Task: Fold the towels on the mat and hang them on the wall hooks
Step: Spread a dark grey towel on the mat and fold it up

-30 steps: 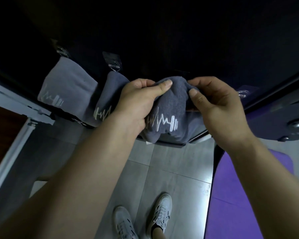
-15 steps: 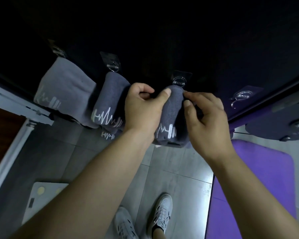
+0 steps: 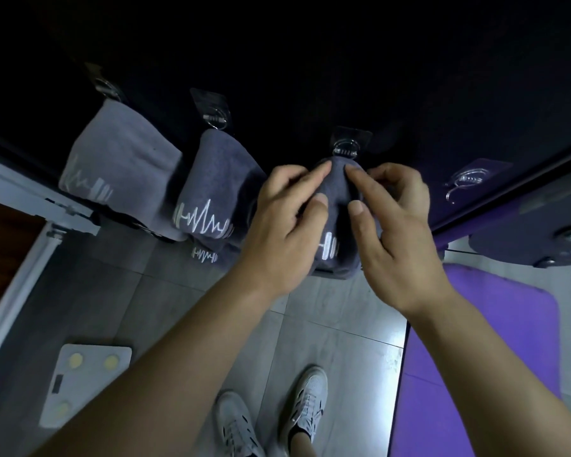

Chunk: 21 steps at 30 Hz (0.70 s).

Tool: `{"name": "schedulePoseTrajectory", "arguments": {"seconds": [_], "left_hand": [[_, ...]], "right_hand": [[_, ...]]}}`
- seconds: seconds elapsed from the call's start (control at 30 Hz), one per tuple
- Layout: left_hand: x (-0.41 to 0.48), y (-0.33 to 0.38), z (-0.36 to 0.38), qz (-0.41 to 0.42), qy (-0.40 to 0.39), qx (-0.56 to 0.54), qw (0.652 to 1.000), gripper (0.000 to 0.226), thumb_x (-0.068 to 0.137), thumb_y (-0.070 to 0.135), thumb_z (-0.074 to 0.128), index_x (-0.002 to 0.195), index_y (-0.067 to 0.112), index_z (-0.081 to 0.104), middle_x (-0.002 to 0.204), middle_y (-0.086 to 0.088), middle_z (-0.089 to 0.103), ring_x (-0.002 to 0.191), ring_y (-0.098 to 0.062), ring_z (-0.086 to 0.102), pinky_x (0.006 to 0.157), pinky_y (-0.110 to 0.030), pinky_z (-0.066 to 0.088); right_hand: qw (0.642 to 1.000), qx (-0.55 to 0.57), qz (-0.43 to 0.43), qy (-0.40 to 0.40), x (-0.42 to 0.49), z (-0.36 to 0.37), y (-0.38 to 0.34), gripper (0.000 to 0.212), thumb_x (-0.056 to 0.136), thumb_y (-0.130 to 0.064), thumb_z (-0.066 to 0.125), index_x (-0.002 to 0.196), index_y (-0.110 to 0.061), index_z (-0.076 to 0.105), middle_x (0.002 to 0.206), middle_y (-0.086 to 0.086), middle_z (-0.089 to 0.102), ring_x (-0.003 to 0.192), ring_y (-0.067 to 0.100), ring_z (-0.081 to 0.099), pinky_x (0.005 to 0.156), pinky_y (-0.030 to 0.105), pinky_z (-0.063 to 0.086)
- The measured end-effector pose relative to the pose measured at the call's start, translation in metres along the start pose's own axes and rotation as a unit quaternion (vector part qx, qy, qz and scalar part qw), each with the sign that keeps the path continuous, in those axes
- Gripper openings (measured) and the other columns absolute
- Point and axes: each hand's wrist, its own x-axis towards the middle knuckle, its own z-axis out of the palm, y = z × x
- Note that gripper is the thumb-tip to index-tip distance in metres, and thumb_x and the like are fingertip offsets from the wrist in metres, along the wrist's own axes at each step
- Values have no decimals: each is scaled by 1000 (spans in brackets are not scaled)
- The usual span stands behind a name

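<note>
Hanging from the third hook (image 3: 345,149) on the dark wall (image 3: 310,61), the dark grey towel (image 3: 338,192) sat folded and narrow between the person's two hands, its top bunched just under the hook's metal ring and its lower end showing a white barbell mark. The left hand (image 3: 287,222) pinched the towel's left side, with the forefinger laid along the top of the cloth and the thumb pressed on its front. The right hand (image 3: 398,225) held the right side, forefinger and thumb resting on the front face while the other fingers curled round the edge; how far they reached behind the cloth could not be told. To the left, a second dark towel (image 3: 216,189) with a white heartbeat-and-barbell mark hung from its own hook (image 3: 215,117), near the left hand's knuckles, and further left a pale grey towel (image 3: 119,159) hung from the first hook (image 3: 108,87). To the right of the hands, a clear empty hook (image 3: 463,186) was stuck to the wall, apart from the right hand. Below lay a grey tiled floor (image 3: 327,324), with a purple mat (image 3: 495,341) along its right side and a white bathroom scale (image 3: 83,380) at lower left. The person's two white shoes (image 3: 305,400) stood on the tiles, just left of the mat's edge. A white door frame (image 3: 20,275) ran down the far left.
</note>
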Motion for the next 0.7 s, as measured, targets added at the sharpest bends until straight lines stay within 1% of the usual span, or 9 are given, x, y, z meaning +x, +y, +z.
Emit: {"name": "schedulePoseTrajectory", "arguments": {"seconds": [0.1, 0.2, 0.23, 0.3, 0.37, 0.4, 0.5, 0.6, 0.7], "left_hand": [[1, -1, -4, -21, -7, -6, 1000, 53, 93, 44, 38, 140, 30, 56, 131, 15, 48, 132, -9, 44, 114, -36, 37], [-3, -5, -5, -47, -21, -40, 998, 47, 95, 48, 36, 138, 43, 53, 137, 20, 44, 137, -6, 39, 117, -39, 33], [-6, -6, -5, -49, -24, -60, 997, 45, 97, 48, 37, 139, 43, 51, 140, 20, 43, 138, -5, 37, 118, -39, 33], [-12, -9, -4, -40, -21, -90, 995, 44, 102, 39, 41, 145, 35, 48, 146, 16, 42, 141, -6, 36, 118, -40, 32], [-19, -11, -2, -29, -24, -91, 995, 45, 104, 32, 43, 149, 27, 43, 150, 13, 39, 143, -4, 34, 118, -35, 32], [-21, -12, -1, -32, -30, -88, 995, 45, 105, 32, 44, 150, 27, 41, 152, 13, 37, 143, -2, 33, 118, -31, 32], [-22, -11, 5, -54, -43, -84, 994, 51, 102, 39, 43, 152, 34, 35, 154, 17, 30, 142, 6, 29, 115, -24, 31], [-19, -9, 9, -74, -47, -86, 992, 55, 101, 43, 43, 154, 36, 30, 156, 19, 27, 140, 9, 29, 115, -25, 31], [-19, -6, 6, -83, -51, -87, 991, 54, 100, 46, 45, 152, 37, 31, 155, 19, 29, 139, 10, 30, 114, -21, 30]], "right_hand": [[1000, -28, -8, -10, 0, 2, 6, 46, 103, -37, 39, 145, -21, 49, 133, 2, 33, 125, 17, 37, 102, 5, 25], [998, -53, -13, -6, -1, 1, 9, 48, 103, -41, 36, 147, -24, 47, 129, 4, 32, 120, 17, 34, 104, 10, 23], [998, -58, -15, -8, -2, 0, 10, 49, 103, -42, 36, 148, -25, 46, 129, 3, 32, 119, 16, 33, 105, 11, 22], [999, -30, -16, -27, -6, 0, 14, 51, 103, -44, 36, 150, -26, 41, 131, -3, 30, 123, 14, 34, 108, 16, 24], [998, 24, -7, -49, -12, 2, 17, 53, 102, -44, 37, 152, -27, 37, 139, -9, 29, 132, 15, 32, 112, 20, 25], [998, 39, -3, -56, -15, 4, 19, 55, 101, -44, 38, 153, -28, 35, 144, -11, 29, 135, 14, 31, 113, 20, 23], [997, 45, -6, -67, -25, 8, 23, 57, 101, -42, 40, 155, -25, 32, 156, -9, 26, 143, 13, 24, 117, 19, 17], [995, 68, 4, -74, -28, 11, 25, 57, 101, -42, 41, 155, -24, 32, 160, -9, 24, 147, 11, 19, 121, 24, 15], [992, 114, 5, -53, -28, 11, 26, 54, 101, -38, 43, 152, -19, 39, 158, -8, 29, 148, 12, 22, 122, 35, 20]]}}
